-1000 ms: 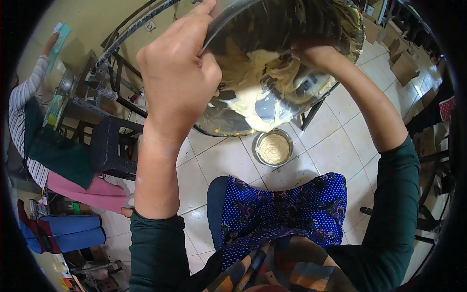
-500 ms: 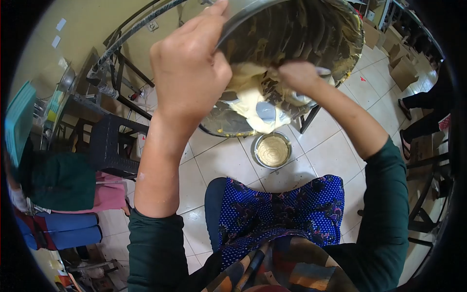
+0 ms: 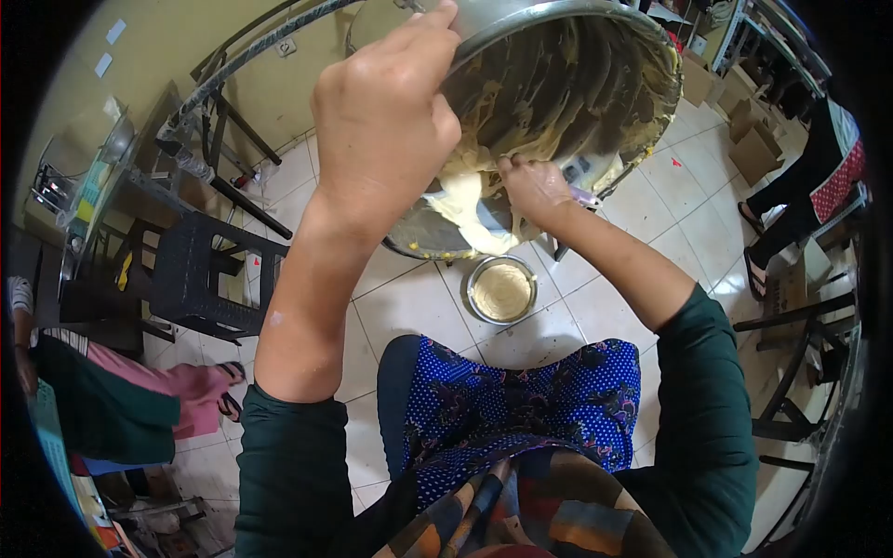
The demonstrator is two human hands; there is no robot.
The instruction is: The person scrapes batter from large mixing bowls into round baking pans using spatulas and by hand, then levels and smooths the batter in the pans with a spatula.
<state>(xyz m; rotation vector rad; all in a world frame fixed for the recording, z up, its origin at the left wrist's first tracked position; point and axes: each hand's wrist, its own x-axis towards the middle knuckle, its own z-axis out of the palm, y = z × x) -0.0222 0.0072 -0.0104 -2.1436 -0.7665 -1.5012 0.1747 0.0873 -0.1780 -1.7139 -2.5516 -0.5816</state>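
Observation:
A large metal mixing bowl (image 3: 567, 84) is tilted with its mouth toward me, pale yellow batter smeared over its inside. My left hand (image 3: 386, 116) is closed on its upper left rim. Inside the bowl's mouth, my right hand (image 3: 538, 191) is closed around what looks like a spatula, whose pale lilac handle end (image 3: 586, 197) sticks out to the right; its head is hidden. Thick batter (image 3: 462, 200) hangs over the lower rim. Just below, a small round metal bowl (image 3: 504, 319) on the floor holds batter (image 3: 502, 288).
A black plastic stool (image 3: 200, 270) and a metal frame stand on the left. One person in a pink garment (image 3: 200, 391) is at the far left; another person's legs (image 3: 777, 195) are at the right. Cardboard boxes (image 3: 755, 149) lie on the tiled floor behind.
My right hand has moved left and slightly down inside the bowl, and its motion blur is gone. The view has shifted a little. The person on the left has changed position.

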